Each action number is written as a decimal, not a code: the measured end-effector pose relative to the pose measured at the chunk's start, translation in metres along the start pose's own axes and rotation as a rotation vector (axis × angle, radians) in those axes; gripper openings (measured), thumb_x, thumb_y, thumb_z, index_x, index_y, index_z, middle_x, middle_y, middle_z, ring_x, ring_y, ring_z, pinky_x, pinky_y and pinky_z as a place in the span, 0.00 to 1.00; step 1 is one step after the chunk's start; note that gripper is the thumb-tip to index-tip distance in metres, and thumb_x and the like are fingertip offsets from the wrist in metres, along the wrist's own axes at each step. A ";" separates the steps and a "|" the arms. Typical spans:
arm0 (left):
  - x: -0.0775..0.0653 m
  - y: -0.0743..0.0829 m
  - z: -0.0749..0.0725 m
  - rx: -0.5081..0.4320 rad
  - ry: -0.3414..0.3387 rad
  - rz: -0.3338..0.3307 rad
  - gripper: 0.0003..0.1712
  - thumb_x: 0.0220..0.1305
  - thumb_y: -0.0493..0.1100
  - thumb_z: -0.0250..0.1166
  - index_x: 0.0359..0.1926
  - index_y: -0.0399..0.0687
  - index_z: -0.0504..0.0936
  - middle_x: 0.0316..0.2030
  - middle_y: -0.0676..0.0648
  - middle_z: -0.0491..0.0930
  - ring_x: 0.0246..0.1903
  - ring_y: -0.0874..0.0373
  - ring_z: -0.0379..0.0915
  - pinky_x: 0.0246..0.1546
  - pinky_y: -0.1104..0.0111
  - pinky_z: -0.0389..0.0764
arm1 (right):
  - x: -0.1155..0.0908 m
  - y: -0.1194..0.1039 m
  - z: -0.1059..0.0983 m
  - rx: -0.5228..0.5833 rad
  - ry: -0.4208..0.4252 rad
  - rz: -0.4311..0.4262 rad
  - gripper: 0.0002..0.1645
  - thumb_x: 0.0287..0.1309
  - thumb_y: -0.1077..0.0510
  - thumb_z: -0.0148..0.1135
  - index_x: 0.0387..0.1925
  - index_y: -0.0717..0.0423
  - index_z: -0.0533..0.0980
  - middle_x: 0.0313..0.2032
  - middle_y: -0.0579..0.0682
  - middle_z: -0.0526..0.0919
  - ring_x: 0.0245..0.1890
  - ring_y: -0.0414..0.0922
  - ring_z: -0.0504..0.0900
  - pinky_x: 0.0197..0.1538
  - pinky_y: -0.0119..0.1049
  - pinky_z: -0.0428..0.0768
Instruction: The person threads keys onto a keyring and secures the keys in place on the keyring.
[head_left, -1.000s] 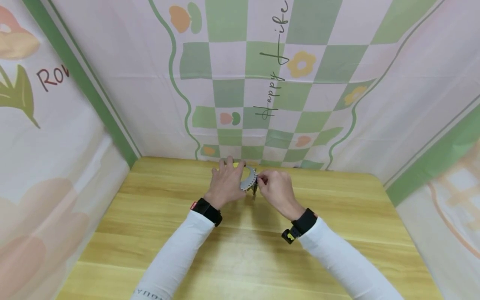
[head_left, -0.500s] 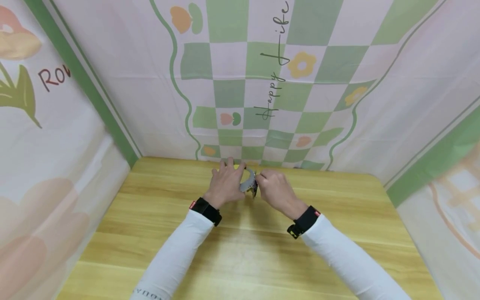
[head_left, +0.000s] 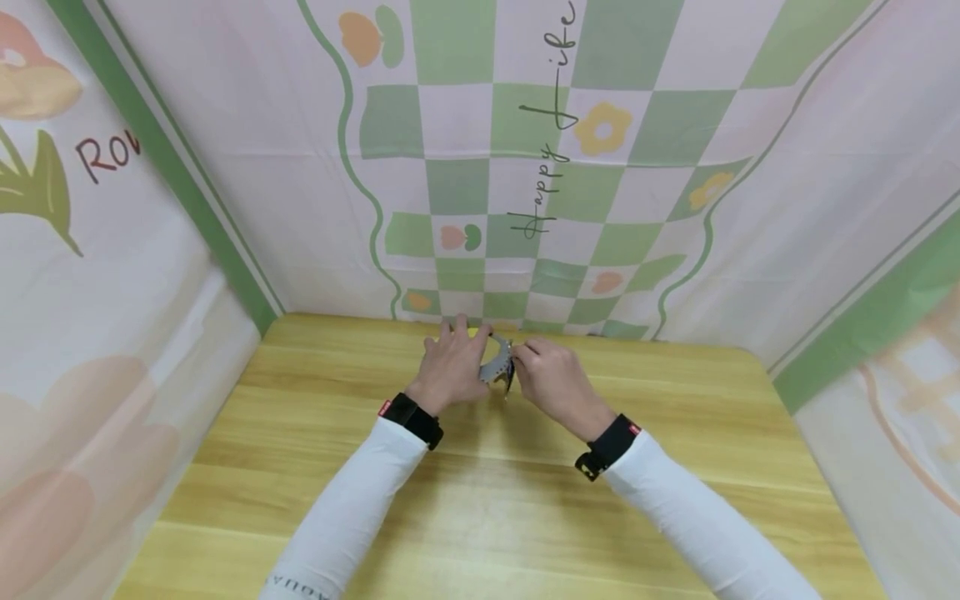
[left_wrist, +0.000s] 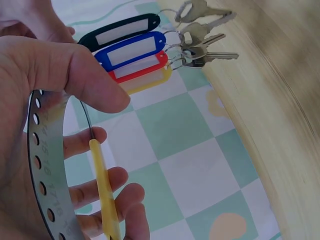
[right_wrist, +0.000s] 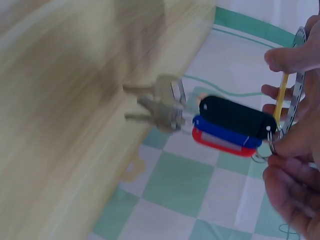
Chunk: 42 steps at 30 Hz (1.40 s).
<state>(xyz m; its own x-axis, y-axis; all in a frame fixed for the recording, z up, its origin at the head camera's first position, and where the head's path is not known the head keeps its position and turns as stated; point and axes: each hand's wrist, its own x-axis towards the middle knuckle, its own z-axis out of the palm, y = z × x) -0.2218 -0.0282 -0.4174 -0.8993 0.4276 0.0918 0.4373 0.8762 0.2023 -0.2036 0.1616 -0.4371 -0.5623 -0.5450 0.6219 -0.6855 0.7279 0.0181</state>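
In the head view my left hand (head_left: 450, 367) holds a flat grey metal ring above the table's far part. Holes and printed numbers run along this metal key ring (left_wrist: 44, 165), and a yellow sleeve (left_wrist: 104, 187) covers part of its wire. The left thumb lies over the ring, with the fingers on the yellow side. At its right edge, my right hand (head_left: 553, 379) pinches a small split ring (right_wrist: 271, 142). Key tags hang there: black (right_wrist: 237, 116), blue (right_wrist: 227, 132), red (right_wrist: 220, 144) and yellow (left_wrist: 150, 81). Several keys (left_wrist: 200, 35) dangle from them.
The wooden table (head_left: 480, 517) stretches out under both forearms. A printed curtain (head_left: 525, 167) with green checks rises right behind its far edge, close to the hands. More printed cloth (head_left: 127, 333) stands along the left side.
Since a second ago my right wrist has turned a little, and the right fingers have shifted slightly at the ring's edge. The left hand has stayed almost still with the metal key ring.
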 end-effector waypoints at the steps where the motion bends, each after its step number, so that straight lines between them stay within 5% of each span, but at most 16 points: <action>1: 0.000 0.000 0.000 0.003 0.006 -0.004 0.49 0.45 0.46 0.77 0.71 0.51 0.69 0.58 0.34 0.70 0.53 0.36 0.71 0.43 0.41 0.79 | 0.000 -0.001 0.000 0.013 0.012 0.038 0.04 0.51 0.70 0.71 0.31 0.66 0.84 0.28 0.56 0.84 0.26 0.49 0.84 0.28 0.38 0.83; 10: 0.000 0.004 0.000 0.004 0.063 -0.025 0.48 0.44 0.49 0.78 0.69 0.49 0.71 0.55 0.34 0.71 0.52 0.37 0.70 0.40 0.43 0.80 | 0.005 -0.017 -0.003 0.117 0.028 0.387 0.03 0.55 0.66 0.71 0.30 0.64 0.86 0.25 0.55 0.87 0.21 0.48 0.85 0.25 0.42 0.82; 17: -0.001 0.006 -0.001 -0.009 0.081 -0.047 0.50 0.43 0.53 0.80 0.68 0.48 0.72 0.56 0.33 0.71 0.54 0.35 0.70 0.41 0.42 0.80 | 0.008 -0.022 -0.005 0.150 0.031 0.448 0.03 0.56 0.68 0.68 0.30 0.64 0.86 0.25 0.55 0.87 0.21 0.47 0.85 0.24 0.41 0.81; 22: -0.001 0.007 -0.002 -0.012 0.081 -0.039 0.49 0.42 0.51 0.80 0.68 0.48 0.71 0.56 0.33 0.70 0.53 0.35 0.70 0.40 0.43 0.80 | 0.008 -0.020 -0.004 0.112 0.039 0.366 0.04 0.53 0.73 0.67 0.28 0.66 0.85 0.24 0.56 0.86 0.20 0.49 0.84 0.24 0.41 0.81; 33: -0.002 0.004 -0.003 -0.030 0.060 -0.027 0.48 0.43 0.46 0.78 0.69 0.48 0.72 0.53 0.35 0.71 0.47 0.40 0.70 0.36 0.45 0.79 | 0.005 -0.009 -0.002 -0.108 -0.008 -0.044 0.09 0.42 0.79 0.68 0.28 0.69 0.82 0.25 0.57 0.82 0.23 0.50 0.82 0.26 0.38 0.82; 42: -0.003 0.002 -0.002 0.017 0.026 -0.010 0.51 0.42 0.47 0.79 0.70 0.49 0.70 0.54 0.34 0.71 0.49 0.37 0.71 0.40 0.43 0.79 | 0.002 -0.005 -0.002 -0.130 -0.074 -0.143 0.12 0.44 0.76 0.72 0.35 0.68 0.84 0.32 0.58 0.85 0.31 0.51 0.83 0.31 0.36 0.84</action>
<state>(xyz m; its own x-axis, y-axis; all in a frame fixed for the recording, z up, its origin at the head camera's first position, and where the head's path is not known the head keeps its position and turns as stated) -0.2185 -0.0283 -0.4149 -0.9034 0.4131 0.1151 0.4281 0.8843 0.1865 -0.2005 0.1574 -0.4345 -0.4993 -0.6725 0.5464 -0.6980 0.6858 0.2062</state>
